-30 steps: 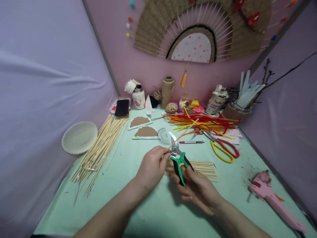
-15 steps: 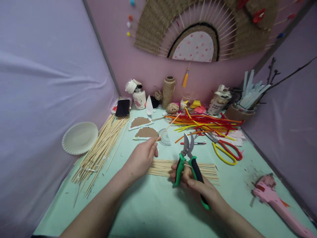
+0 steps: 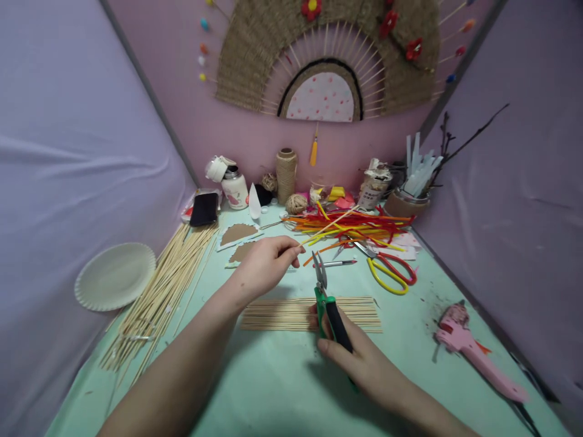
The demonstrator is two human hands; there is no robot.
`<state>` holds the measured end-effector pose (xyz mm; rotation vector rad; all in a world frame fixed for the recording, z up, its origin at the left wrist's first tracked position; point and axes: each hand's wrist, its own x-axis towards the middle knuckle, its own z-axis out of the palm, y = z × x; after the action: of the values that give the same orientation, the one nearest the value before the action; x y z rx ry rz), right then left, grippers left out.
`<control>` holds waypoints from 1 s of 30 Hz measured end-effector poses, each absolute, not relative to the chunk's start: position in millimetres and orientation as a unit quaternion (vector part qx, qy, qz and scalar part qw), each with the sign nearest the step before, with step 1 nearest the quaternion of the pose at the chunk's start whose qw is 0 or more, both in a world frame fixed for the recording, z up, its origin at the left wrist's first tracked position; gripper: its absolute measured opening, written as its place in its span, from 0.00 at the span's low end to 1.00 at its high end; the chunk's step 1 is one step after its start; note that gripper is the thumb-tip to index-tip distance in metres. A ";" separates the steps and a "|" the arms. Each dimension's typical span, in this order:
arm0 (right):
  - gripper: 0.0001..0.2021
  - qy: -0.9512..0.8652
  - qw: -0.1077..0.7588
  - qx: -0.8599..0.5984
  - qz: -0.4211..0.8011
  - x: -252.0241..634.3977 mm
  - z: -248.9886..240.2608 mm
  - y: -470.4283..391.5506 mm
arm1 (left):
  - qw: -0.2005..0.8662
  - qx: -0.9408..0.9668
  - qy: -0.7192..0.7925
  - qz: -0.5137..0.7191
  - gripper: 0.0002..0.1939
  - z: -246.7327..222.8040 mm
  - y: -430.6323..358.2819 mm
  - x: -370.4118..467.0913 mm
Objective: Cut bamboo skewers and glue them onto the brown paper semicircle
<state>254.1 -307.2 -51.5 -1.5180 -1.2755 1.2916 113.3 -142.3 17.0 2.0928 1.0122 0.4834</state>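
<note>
Between the thumb and fingers of my left hand is one thin wooden stick, its far end pointing up and right over the pipe cleaners. My right hand grips green-and-black pruning shears, blades upward and slightly apart, just right of my left fingertips. The stick does not lie between the blades. Beneath both hands a row of cut sticks lies side by side on the green tabletop; my right hand covers part of it. Two brown cardboard half-circles with pale edging lie behind my left hand, one partly hidden.
A bundle of long sticks and a white scalloped plate are at left. Red, orange and yellow pipe cleaners lie behind, near scissors. A pink glue gun rests at right. Twine and jars line the back wall.
The view has shifted, so the scene sits further left. My left hand has turned the stick lower and more to the right. The shears have rotated, and their handles are closer together.
</note>
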 end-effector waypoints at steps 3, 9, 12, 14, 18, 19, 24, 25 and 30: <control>0.21 -0.495 0.378 -0.602 0.500 256.0 -51.1 -306.9 | 0.386 0.826 0.382 0.155 0.16 16.5 -145.8 113.8; 0.18 -0.494 0.363 -0.594 0.520 250.3 -43.7 -312.3 | 0.435 0.829 0.341 0.084 0.16 11.7 -146.7 105.8; 0.19 -0.457 0.366 -0.581 0.565 243.9 -43.8 -321.0 | 0.462 0.823 0.327 0.047 0.14 8.4 -147.4 101.7; 0.20 -0.437 0.362 -0.585 0.579 240.6 -44.7 -327.6 | 0.477 0.818 0.321 0.020 0.14 5.7 -148.5 100.9; 0.22 -0.405 0.349 -0.606 0.589 238.4 -45.5 -337.0 | 0.506 0.805 0.308 -0.020 0.13 0.7 -151.3 104.1; 0.23 -0.399 0.347 -0.609 0.591 238.7 -45.4 -338.2 | 0.511 0.803 0.304 -0.028 0.13 -0.1 -152.2 105.5; 0.21 -0.384 0.346 -0.614 0.596 240.0 -44.1 -339.4 | 0.509 0.812 0.281 -0.050 0.14 -3.0 -156.6 110.3; 0.22 -0.380 0.346 -0.615 0.598 239.9 -44.2 -339.4 | 0.507 0.815 0.275 -0.053 0.14 -4.1 -156.8 110.4; 0.26 -0.352 0.354 -0.610 0.615 239.3 -49.2 -340.9 | 0.515 0.817 0.251 -0.061 0.15 -12.0 -153.9 109.3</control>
<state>239.3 -340.9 -49.2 -1.5783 -0.9091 1.5909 109.3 -153.9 -12.0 1.9632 0.6030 -0.1460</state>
